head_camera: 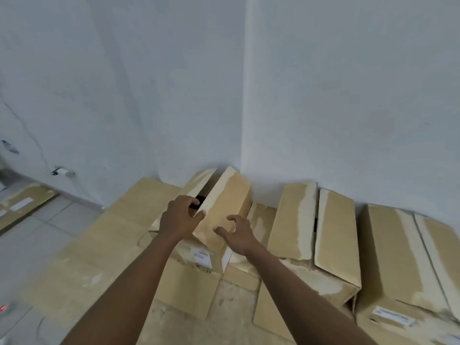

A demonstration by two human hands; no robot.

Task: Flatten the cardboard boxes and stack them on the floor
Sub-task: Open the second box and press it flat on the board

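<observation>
White wall corner [245,120] behind; open box [225,207] at the corner's foot; left hand [180,216] curled over its flap edge; right hand [239,235] spread, holding nothing, nearer than the corner; best grip opposite flaps, pull evenly.

1. The light is dim, flat and cool; the white walls [348,95] read blue-grey, with no glare.
2. Soft shadow lies along the wall corner and in the gaps between the cardboard boxes [293,220].
3. The whole frame is soft; blur smears the floor [49,232] at lower left.
4. Wide-angle distortion bends the edges; a small red glow [3,307] marks the left border.
</observation>
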